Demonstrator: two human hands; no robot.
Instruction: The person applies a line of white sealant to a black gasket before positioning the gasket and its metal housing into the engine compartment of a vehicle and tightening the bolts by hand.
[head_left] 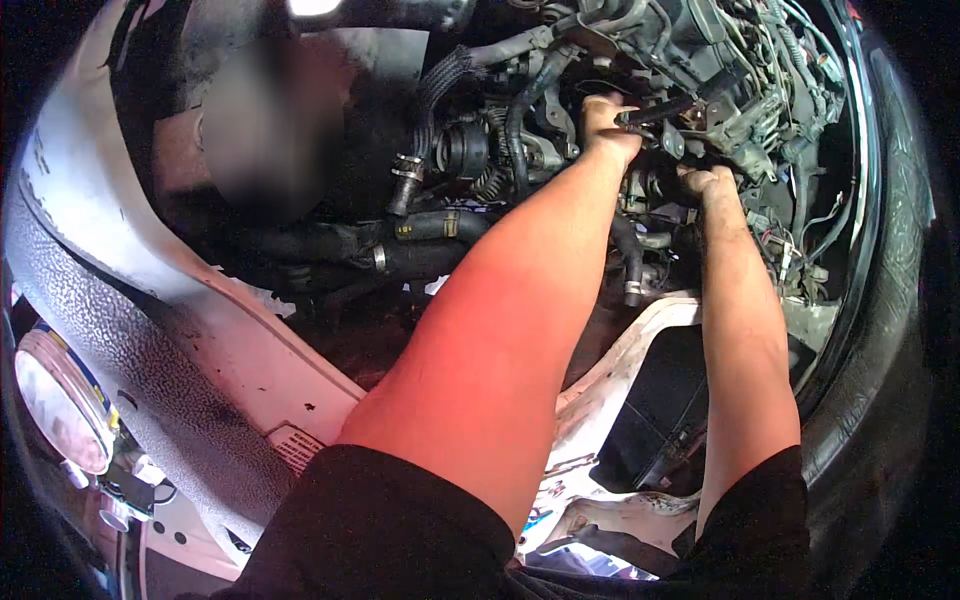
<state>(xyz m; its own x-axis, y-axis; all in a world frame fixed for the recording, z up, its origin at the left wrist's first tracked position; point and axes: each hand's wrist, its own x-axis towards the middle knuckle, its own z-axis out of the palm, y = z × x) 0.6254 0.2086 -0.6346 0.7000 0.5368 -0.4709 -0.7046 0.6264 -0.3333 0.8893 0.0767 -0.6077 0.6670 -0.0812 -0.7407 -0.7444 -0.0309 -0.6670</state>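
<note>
Both my arms reach down into a car's engine bay. My left hand (606, 125) is deep among the engine parts, beside a black hose (660, 112) that crosses near its wrist. Its fingers are mostly hidden behind the parts. Lower and to the right, my right hand (708, 182) has its fingers curled against the machinery under a metal bracket (672, 140). What those fingers grip is too dark and small to make out. A ribbed spring-like hose (494, 150) and a round black fitting (463, 150) lie left of my left hand.
Thick black hoses (330, 243) with metal clamps run across the left. A pale body panel (640, 335) lies below my hands, beside a black box-like part (655, 400). Wiring (795, 60) bunches at the upper right. A round lamp-like object (65, 400) stands at the lower left.
</note>
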